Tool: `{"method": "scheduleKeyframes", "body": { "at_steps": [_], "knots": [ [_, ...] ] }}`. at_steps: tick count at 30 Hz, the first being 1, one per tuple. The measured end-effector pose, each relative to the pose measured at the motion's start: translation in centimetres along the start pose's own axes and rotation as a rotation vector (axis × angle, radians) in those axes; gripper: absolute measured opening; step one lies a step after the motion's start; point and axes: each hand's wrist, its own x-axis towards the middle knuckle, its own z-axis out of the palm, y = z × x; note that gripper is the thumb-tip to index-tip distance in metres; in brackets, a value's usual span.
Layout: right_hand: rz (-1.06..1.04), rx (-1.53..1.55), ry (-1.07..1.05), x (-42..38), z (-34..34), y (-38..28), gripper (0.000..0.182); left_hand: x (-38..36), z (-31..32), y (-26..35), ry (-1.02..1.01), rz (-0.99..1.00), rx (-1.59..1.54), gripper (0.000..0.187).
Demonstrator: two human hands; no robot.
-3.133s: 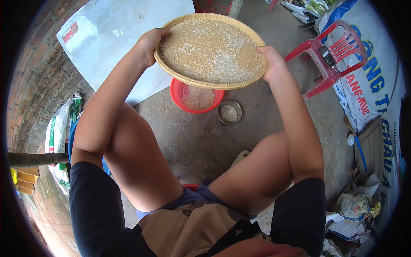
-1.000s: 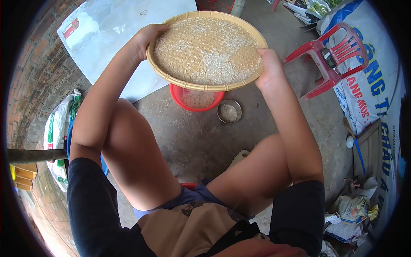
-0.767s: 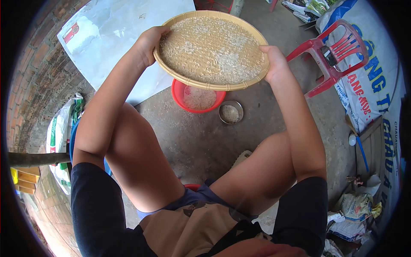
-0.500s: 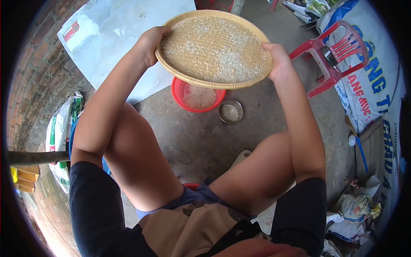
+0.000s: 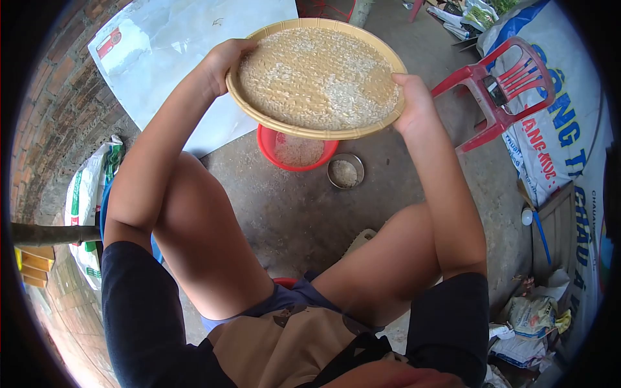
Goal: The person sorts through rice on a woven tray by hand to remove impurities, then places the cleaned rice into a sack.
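Note:
A round woven tray (image 5: 284,125) with a pale rim is held up in front of me, white grains (image 5: 346,97) spread over its surface. My left hand (image 5: 226,63) grips its left edge, thumb on top. On the right edge, my right hand (image 5: 414,102) is closed round the rim; fingers under the tray are hidden. Below the tray, partly covered by it, a red basin (image 5: 266,143) on the floor holds pale grain. Beside the basin stands a small round metal bowl (image 5: 360,176) with some grain inside.
A white sheet (image 5: 162,71) lies at the upper left, near a brick wall (image 5: 45,116). A red plastic chair (image 5: 479,74) holding a dark object stands at the right, before a large printed sack (image 5: 563,116). Crumpled bags (image 5: 530,317) lie at the lower right.
The tray has shifted slightly left and down with both hands still on it. Its grains have spread differently, with more toward the upper left.

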Motion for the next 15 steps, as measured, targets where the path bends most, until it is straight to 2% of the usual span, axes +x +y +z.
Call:
{"method": "scheduleKeyframes", "body": {
  "at_steps": [1, 2, 3, 6, 7, 9, 11, 13, 15],
  "knots": [
    [-0.105, -0.022, 0.055, -0.5, 0.5, 1.2, 0.038, 0.3, -1.1, 0.2, -0.113, -0.065, -0.008, 0.036],
    [-0.211, -0.04, 0.109, -0.7, 0.7, 1.8, 0.039, 0.0, -0.8, 0.0, -0.089, -0.063, -0.012, 0.035],
    [-0.209, -0.042, 0.106, -0.8, 0.8, 1.2, 0.039, -0.3, -0.3, -0.1, -0.065, -0.059, -0.009, 0.035],
    [0.025, -0.027, -0.031, -0.1, -0.4, -2.3, 0.038, -1.3, 2.0, -1.2, 0.192, 0.089, -0.02, 0.033],
    [0.023, -0.024, -0.033, 0.4, -0.7, -2.1, 0.038, -2.1, 3.0, -1.4, 0.219, 0.119, -0.028, 0.033],
    [0.026, -0.009, -0.033, 0.9, -0.8, -1.8, 0.038, -1.1, 1.3, -0.8, 0.134, 0.091, -0.019, 0.034],
    [-0.112, -0.008, 0.007, 0.1, 0.8, 1.2, 0.037, -0.7, -1.2, 0.2, -0.041, -0.091, -0.034, 0.035],
    [-0.165, 0.002, 0.059, -0.4, 1.3, 1.9, 0.037, -1.3, -1.3, -0.3, -0.034, -0.116, -0.01, 0.035],
    [0.042, -0.079, -0.077, 0.1, 0.4, -1.5, 0.037, -1.7, -0.2, -1.6, 0.195, 0.126, 0.009, 0.034]
  ]
}}
